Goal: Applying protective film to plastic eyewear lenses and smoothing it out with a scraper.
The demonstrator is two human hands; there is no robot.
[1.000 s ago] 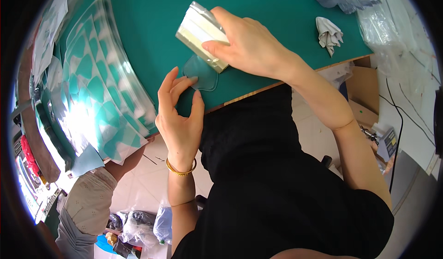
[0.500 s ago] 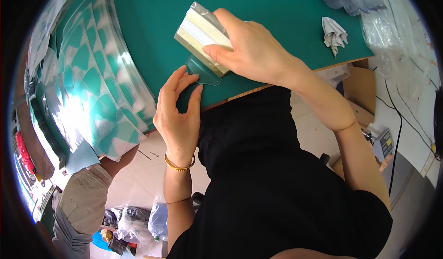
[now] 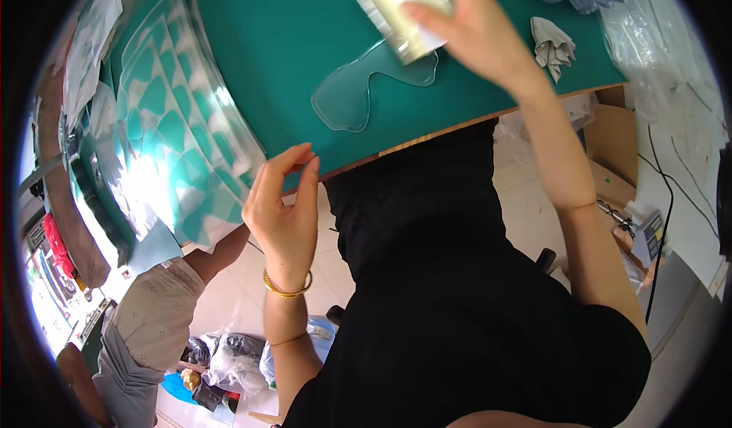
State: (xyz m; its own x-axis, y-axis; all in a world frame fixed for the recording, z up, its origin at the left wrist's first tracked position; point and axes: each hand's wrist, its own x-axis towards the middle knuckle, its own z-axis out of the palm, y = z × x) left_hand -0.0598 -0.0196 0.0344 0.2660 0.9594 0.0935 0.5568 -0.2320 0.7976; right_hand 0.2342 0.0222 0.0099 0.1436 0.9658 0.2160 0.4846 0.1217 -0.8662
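Observation:
A clear, goggle-shaped plastic lens lies flat on the green table top, its right end partly under the object in my right hand. My right hand is blurred by motion and grips a cream, shiny-edged rectangular block, thumb on its near face. The block covers part of the lens; whether they touch I cannot tell. My left hand, with a gold bracelet at the wrist, is at the table's near edge, apart from the lens. Its thumb and fingertips come together in a pinch; anything between them is too small to see.
Clear sheets with lens-shaped patterns are stacked at the left. A crumpled pale cloth lies on the right, before clear plastic bags. Another person's patterned clothing shows at lower left. Bagged items rest on the floor.
My right hand has moved up and to the right with the block, uncovering most of the lens. My left hand has let go of the lens edge and drawn back toward me.

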